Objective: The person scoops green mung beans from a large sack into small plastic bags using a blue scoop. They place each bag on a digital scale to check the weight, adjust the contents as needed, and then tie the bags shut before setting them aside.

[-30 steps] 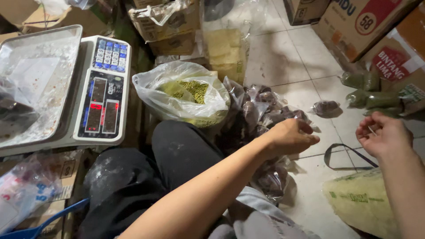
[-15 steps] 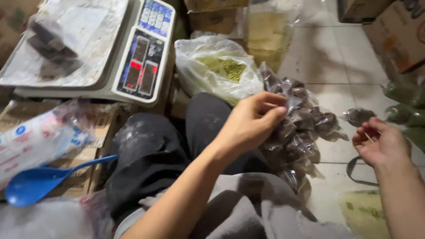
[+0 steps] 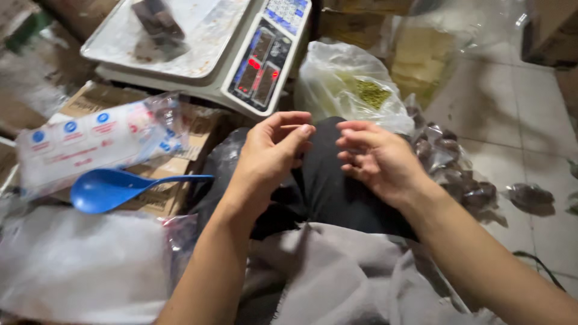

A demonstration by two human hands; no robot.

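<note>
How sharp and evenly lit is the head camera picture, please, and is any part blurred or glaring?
Head view: dim indoor light; both hands, left hand and right hand, fairly sharp; the scale and blue spoon slightly soft; white plastic at lower left blurred; the pale floor tiles brightest, without harsh glare.

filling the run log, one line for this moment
left hand: over lap, fingertips pinched | right hand: open beside it | blue scoop: on cardboard | scale: ahead

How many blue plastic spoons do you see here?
1. The blue plastic spoon lies on the flattened cardboard to the left of the left hand, below the digital weighing scale. Others may be hidden under bags.
</note>
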